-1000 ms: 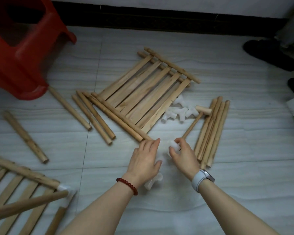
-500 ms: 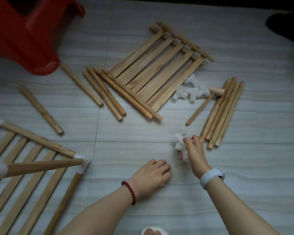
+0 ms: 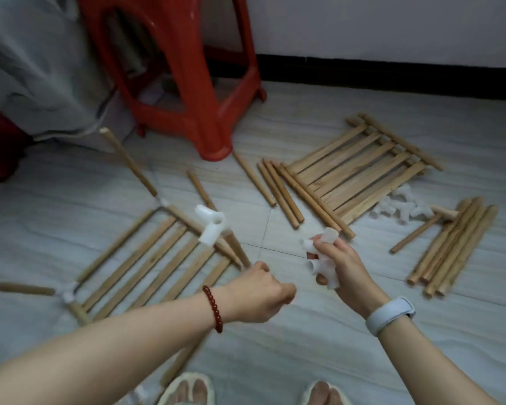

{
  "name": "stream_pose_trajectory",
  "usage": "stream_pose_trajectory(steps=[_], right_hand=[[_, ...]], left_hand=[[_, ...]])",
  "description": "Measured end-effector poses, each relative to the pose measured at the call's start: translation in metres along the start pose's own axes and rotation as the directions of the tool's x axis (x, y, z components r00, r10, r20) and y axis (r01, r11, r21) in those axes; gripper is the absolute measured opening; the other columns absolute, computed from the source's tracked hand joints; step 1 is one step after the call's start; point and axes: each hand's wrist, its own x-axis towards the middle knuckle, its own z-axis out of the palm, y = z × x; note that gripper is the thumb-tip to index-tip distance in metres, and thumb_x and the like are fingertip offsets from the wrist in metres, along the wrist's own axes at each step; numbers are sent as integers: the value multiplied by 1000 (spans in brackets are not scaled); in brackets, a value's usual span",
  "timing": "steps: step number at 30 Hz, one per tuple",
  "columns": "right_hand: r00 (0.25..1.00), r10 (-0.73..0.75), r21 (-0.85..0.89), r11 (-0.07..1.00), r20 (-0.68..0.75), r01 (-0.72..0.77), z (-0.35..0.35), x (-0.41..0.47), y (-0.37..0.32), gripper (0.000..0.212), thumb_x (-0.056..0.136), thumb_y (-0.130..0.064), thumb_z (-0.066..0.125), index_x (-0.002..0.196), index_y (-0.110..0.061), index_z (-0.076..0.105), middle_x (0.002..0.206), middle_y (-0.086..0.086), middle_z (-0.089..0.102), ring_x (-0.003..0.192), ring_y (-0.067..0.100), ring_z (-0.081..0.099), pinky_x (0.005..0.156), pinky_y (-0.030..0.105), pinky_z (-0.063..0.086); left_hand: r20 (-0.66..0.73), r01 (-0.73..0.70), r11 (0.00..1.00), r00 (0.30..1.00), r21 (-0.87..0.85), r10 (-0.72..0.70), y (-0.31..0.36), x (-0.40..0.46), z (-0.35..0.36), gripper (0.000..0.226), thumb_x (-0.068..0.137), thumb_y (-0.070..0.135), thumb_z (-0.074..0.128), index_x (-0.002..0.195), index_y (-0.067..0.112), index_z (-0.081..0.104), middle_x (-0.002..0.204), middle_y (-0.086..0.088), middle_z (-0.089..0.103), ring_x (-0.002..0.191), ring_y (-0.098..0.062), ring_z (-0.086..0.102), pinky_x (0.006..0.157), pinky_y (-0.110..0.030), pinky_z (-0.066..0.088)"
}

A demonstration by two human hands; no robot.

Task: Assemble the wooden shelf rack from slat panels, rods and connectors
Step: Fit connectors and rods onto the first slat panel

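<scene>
Having gathered white connectors (image 3: 322, 266) from the floor, the right hand (image 3: 343, 268) grips them while the left hand (image 3: 259, 293), fingers curled on a rod end, steadies the half-built frame (image 3: 146, 258) for fitting.

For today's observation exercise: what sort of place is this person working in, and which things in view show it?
Probably a room in a home, with the work done on the floor: pale floor tiles, a dark skirting board under a white wall, a red plastic stool, and slippered feet at the bottom edge.
</scene>
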Motion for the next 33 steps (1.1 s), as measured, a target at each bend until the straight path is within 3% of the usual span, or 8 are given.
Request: stream_pose_trajectory(steps=[3,6,12,16,19,22,29,33], right_hand=[[984,-87,-48,994,153,96,48,-32,-22,18,88,-25,58,101,-15,64,68,2,57,57,12,56,43,24,34],[939,-109,-86,986,326,145,96,-62,-31,36,80,-36,60,114,-25,62,70,2,60,59,11,55,44,23,35],[877,-59,-499,804,477,325,190,-114,-30,30,90,-39,58,105,-13,55,78,3,66,62,15,55,47,26,39],[777,7,-593,650,630,475,234,-142,-29,23,93,-35,55,108,-19,59,73,-5,66,60,8,54,47,24,39],[745,88,-617,628,662,474,247,-150,-23,26,93,-33,55,118,-23,56,76,-6,66,56,1,54,45,20,40],[778,125,-630,670,616,392,248,-146,-20,31,93,-32,55,123,-21,54,84,-2,67,68,7,59,49,21,42],[846,132,-651,703,517,288,236,-119,-3,32,91,-40,56,112,-17,59,73,-4,67,75,13,62,56,25,48],[889,88,-628,739,449,244,219,-98,4,23,93,-37,54,108,-20,61,77,-1,64,74,12,62,56,24,48]], left_hand=[[-52,100,992,993,-74,-104,-2,-65,-33,22,94,19,43,113,18,55,94,-9,66,86,-33,60,63,-32,33],[-148,276,950,943,-146,-296,-7,-132,-62,19,93,27,50,108,28,60,90,4,69,88,-19,62,65,-29,36],[-330,497,642,577,-585,-747,-6,-285,-75,12,89,39,60,91,30,67,63,9,63,65,-10,60,69,-33,50],[-238,638,482,433,-601,-870,12,-360,-32,11,86,41,63,89,33,70,63,10,62,71,-12,62,67,-29,48],[-67,672,447,511,-590,-857,25,-382,7,19,87,37,64,106,38,68,65,14,65,59,3,59,64,-20,45],[66,592,469,664,-656,-745,31,-380,27,42,83,32,70,122,41,59,103,18,67,54,7,59,61,-8,43],[-90,436,569,734,-697,-673,32,-337,36,27,84,37,68,110,30,69,94,20,58,73,20,51,72,-17,43],[-176,383,617,737,-688,-653,23,-296,24,27,83,41,67,107,29,70,94,21,58,88,5,52,84,-25,46]])
